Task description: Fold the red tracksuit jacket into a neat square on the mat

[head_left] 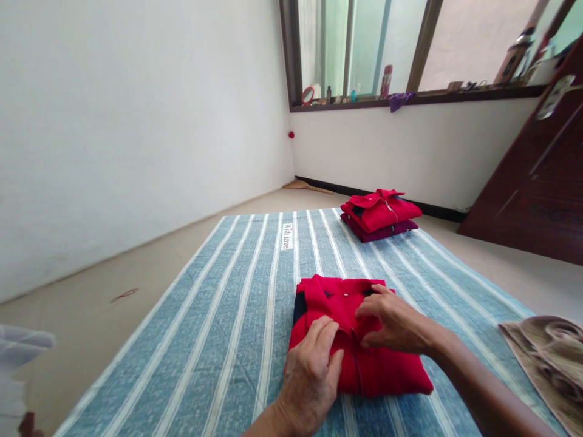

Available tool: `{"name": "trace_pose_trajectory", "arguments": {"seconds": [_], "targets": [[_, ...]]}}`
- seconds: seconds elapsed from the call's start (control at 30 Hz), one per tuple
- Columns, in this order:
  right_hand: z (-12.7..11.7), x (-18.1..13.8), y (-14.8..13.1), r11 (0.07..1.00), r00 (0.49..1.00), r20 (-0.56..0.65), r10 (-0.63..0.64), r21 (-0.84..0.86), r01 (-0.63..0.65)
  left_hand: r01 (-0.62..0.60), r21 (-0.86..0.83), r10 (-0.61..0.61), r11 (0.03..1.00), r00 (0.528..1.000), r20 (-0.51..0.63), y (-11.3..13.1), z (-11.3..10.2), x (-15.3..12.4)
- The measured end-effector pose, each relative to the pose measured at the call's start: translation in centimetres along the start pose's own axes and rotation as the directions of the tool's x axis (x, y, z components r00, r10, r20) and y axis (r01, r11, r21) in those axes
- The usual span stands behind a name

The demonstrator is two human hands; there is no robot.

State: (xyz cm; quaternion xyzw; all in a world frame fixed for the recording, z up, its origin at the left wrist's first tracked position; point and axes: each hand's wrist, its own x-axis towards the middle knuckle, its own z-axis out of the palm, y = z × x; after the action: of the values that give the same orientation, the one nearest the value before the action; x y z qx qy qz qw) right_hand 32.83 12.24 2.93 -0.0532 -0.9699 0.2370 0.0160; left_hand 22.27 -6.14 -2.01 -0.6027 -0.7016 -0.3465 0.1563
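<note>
A folded red jacket (378, 370) with a zip down its middle and dark shoulder patches lies flat on the striped cloth in front of me. On its collar, at the left side, rests my left hand (314, 364), fingers bent and thumb apart from them. My right hand (394, 318) touches the collar's right side, its fingers curved over the fabric with a gap to the thumb. Both hands look open, and neither lifts the jacket. Beyond them, at the far right of the cloth, another folded red jacket (376, 212) sits on a folded maroon garment (364, 233).
The blue-and-white striped cloth (218, 315) covers the surface and carries a "With love" label (286, 237). A brown patterned fabric (546, 358) lies at the right edge. Bottles and small items, including a red bottle (387, 82), line the windowsill. A dark red door (542, 176) stands right.
</note>
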Motion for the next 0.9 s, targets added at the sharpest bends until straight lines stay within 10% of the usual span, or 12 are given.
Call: {"name": "trace_pose_trajectory", "arguments": {"seconds": [0.67, 0.9], "targets": [[1.2, -0.3, -0.9, 0.999, 0.999, -0.041, 0.031, -0.033, -0.032, 0.003, 0.166, -0.009, 0.986, 0.999, 0.034, -0.1, 1.0, 0.3], [1.4, -2.0, -0.8, 0.995, 0.971, -0.236, -0.05, -0.097, 0.028, -0.069, 0.167, 0.075, 0.984, 0.997, -0.033, 0.3, -0.5, -2.6]]}}
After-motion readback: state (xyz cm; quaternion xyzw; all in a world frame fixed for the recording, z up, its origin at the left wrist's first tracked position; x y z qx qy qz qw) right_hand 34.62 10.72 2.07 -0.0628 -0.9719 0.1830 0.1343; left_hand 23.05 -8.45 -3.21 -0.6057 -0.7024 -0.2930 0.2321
